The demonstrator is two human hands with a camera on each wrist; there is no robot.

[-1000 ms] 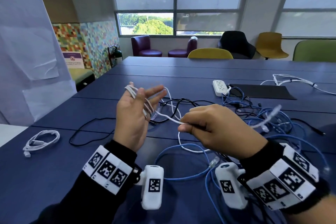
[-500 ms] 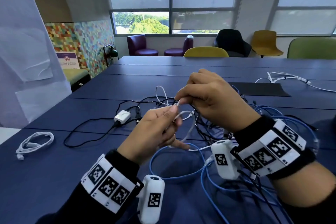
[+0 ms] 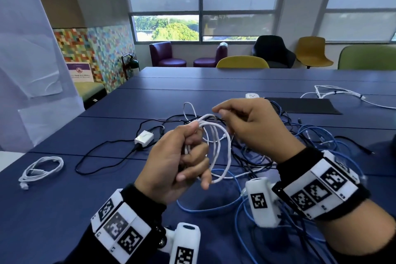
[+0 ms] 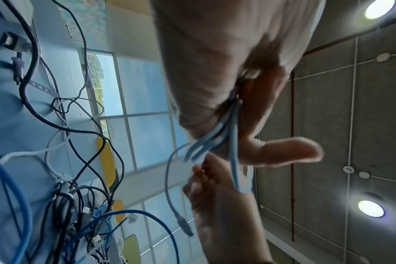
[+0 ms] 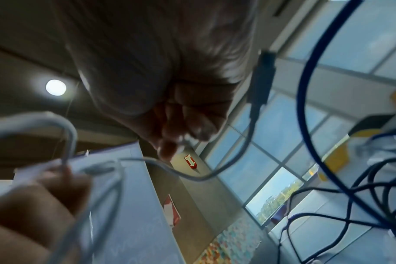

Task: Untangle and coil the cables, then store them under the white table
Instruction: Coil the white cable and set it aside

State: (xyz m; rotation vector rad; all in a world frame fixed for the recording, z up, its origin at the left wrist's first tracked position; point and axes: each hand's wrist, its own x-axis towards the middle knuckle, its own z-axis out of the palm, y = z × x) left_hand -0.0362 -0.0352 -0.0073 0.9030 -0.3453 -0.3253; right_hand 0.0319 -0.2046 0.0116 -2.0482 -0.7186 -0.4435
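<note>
We are gripping a white cable (image 3: 220, 148) in our left hand (image 3: 171, 165), fingers curled round several of its loops above the blue table (image 3: 64, 199). Our right hand (image 3: 252, 130) is hovering just beside it with fingers curled; whether it is pinching a strand we cannot tell, as the wrist view is blurred. Beneath and to the right, a tangle of blue cables (image 3: 321, 141) and black cables (image 3: 252, 161) is lying on the table. A white charger (image 3: 144, 137) is resting to the left of our hands, and a coiled white cable (image 3: 40, 169) is lying well apart near the table's left edge.
</note>
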